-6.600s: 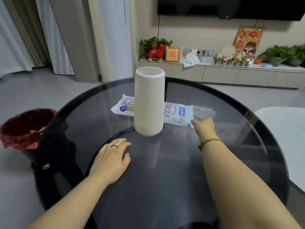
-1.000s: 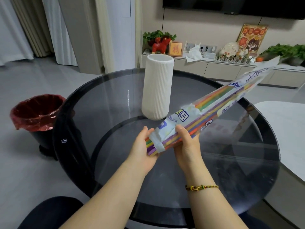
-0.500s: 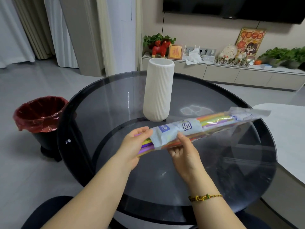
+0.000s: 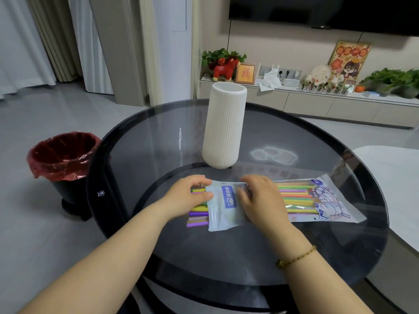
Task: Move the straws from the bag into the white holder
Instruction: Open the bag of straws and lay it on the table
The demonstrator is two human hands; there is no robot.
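Head view: the bag (image 4: 317, 203) lies flat on the tabletop (image 4: 140, 155) toward its near edge, with the holder (image 4: 223, 130) upright behind it near the middle. Left hand (image 4: 186, 198) pinches the straws (image 4: 197, 211) poking from the bag's open left end; right hand (image 4: 263, 201) presses flat on the bag, fingers spread.

A home living room: a wall-mounted television (image 4: 324, 12) hangs above a low cabinet (image 4: 317, 105) on the far right, crowded with potted plants (image 4: 392, 81), a red horse figurine (image 4: 225, 68) and framed pictures; curtains (image 4: 27, 39) hang far left.
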